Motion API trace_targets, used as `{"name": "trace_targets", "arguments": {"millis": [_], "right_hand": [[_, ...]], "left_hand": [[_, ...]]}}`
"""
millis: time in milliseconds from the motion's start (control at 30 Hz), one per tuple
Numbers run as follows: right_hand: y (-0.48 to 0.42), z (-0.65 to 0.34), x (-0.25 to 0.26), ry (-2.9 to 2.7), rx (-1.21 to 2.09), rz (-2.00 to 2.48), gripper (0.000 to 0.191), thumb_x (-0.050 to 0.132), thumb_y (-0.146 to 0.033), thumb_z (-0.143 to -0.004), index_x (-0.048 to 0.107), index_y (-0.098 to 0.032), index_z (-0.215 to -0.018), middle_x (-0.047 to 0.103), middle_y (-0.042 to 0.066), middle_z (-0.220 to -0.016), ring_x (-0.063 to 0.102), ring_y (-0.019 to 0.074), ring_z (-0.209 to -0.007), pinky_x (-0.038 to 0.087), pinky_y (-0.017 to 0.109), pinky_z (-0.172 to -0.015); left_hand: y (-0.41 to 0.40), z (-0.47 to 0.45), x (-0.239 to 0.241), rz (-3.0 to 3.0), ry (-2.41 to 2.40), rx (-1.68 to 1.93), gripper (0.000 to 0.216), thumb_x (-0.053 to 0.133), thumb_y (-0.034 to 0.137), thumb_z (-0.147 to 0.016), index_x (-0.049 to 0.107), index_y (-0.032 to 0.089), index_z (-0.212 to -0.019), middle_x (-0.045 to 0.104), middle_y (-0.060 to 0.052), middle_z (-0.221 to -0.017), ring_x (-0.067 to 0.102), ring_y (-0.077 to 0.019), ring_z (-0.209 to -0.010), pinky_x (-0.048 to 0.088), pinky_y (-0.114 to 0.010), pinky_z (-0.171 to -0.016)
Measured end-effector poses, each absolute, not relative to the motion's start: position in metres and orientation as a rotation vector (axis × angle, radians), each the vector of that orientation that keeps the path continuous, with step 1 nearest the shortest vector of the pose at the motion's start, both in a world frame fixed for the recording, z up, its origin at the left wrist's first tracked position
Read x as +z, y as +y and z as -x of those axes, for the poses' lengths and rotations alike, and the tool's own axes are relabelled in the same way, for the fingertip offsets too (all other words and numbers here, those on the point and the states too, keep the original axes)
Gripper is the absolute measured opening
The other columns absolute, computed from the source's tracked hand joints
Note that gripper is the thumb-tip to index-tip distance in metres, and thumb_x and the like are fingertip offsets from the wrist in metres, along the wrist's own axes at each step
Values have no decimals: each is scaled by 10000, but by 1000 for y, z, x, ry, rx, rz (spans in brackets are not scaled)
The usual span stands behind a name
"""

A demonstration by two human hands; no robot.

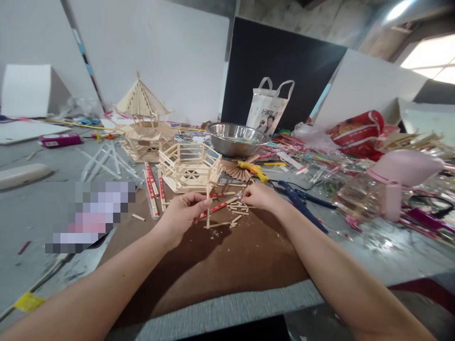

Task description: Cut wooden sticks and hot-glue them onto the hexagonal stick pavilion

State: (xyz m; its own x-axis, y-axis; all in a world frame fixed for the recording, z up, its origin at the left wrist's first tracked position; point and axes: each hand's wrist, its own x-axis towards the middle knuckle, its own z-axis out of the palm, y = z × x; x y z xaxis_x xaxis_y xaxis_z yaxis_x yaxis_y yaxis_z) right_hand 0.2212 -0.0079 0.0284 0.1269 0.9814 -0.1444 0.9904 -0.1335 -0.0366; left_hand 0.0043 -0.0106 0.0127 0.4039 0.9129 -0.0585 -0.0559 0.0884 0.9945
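Note:
My left hand [185, 210] pinches a thin wooden stick [208, 215] between thumb and fingers. The stick stands upright, and a short stick [219, 224] extends sideways by its lower end. My right hand [261, 195] is closed above a small pile of short wooden sticks [239, 212]; whatever its fingertips hold is hidden. A tiny shiny piece [240, 194] shows beside those fingertips. Just beyond my hands stands a many-sided stick frame [190, 168] with railings. Red-wrapped stick packs [151, 189] lie to its left. All this rests on a brown sheet [220, 265].
A stick pagoda model [142, 106] stands behind left. Behind are a steel bowl [236, 139] and a white bag [268, 109]. A yellow-handled tool [254, 170] and a dark blue tool [302, 206] lie near my right hand. A pink-lidded jug [377, 189] stands at right.

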Motion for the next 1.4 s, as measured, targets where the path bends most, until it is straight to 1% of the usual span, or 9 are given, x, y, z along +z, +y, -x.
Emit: {"name": "trace_targets", "arguments": {"millis": [167,300,367,533,600,700,833,1000,1400], "right_hand": [[-2,-222,23,2007,-227,-2334,163,486,-265,-571,636,-205,-595,625,38,-679,536,145,-583,286,213,-460],[-11,-222,29,2095,-315,-2402,154,478,-259,-598,607,-181,-570,604,31,-606,513,116,-522,296,207,-454],[-18,-217,33,2246,-620,-2534,169,484,-304,-629,588,-173,-608,591,16,-589,480,87,-462,306,199,-440],[-34,-186,38,2452,-1849,-2625,191,545,-339,-636,544,-148,-639,567,-9,-586,441,44,-422,348,181,-434],[-37,-173,38,2417,-2133,-2570,181,569,-320,-627,539,-142,-626,560,-13,-572,481,52,-462,377,185,-472],[-40,-162,37,2330,-2378,-2504,173,578,-301,-631,533,-135,-631,570,-7,-573,536,77,-515,406,202,-510],[-41,-159,35,2198,-2559,-2476,168,596,-288,-619,533,-133,-633,575,-10,-572,560,94,-522,424,208,-490],[-41,-158,31,2151,-2729,-2392,164,614,-281,-605,538,-138,-626,568,-28,-545,538,78,-477,436,209,-462],[-40,-159,28,2195,-2726,-2353,160,608,-283,-619,551,-134,-632,573,-24,-545,526,68,-455,435,208,-465]], "left_hand": [[-11,-5,14,-1301,920,853,252,603,373,-593,515,138,-618,426,72,-440,299,-11,-367,200,-150,-372],[-12,-6,13,-1312,914,852,267,604,386,-585,518,137,-624,431,69,-464,305,-15,-380,211,-154,-376],[-12,-6,12,-1318,900,849,270,601,388,-588,511,136,-622,425,70,-470,303,-15,-385,216,-156,-380],[-14,-8,13,-1351,905,832,274,599,389,-587,496,137,-617,407,72,-465,301,-19,-382,222,-164,-382],[-15,-8,13,-1376,910,814,273,591,392,-592,498,137,-620,404,70,-466,301,-21,-386,220,-165,-383],[-17,-9,13,-1437,915,792,271,579,394,-601,506,133,-618,414,62,-479,309,-25,-402,221,-166,-391],[-18,-10,15,-1519,931,775,254,565,382,-615,522,131,-609,421,60,-466,307,-28,-403,221,-169,-396],[-20,-11,17,-1535,941,770,244,570,375,-613,539,134,-596,461,53,-466,328,-35,-402,255,-178,-419],[-20,-11,16,-1569,913,780,213,564,336,-625,533,128,-594,482,46,-517,379,-46,-459,305,-182,-469]]}}
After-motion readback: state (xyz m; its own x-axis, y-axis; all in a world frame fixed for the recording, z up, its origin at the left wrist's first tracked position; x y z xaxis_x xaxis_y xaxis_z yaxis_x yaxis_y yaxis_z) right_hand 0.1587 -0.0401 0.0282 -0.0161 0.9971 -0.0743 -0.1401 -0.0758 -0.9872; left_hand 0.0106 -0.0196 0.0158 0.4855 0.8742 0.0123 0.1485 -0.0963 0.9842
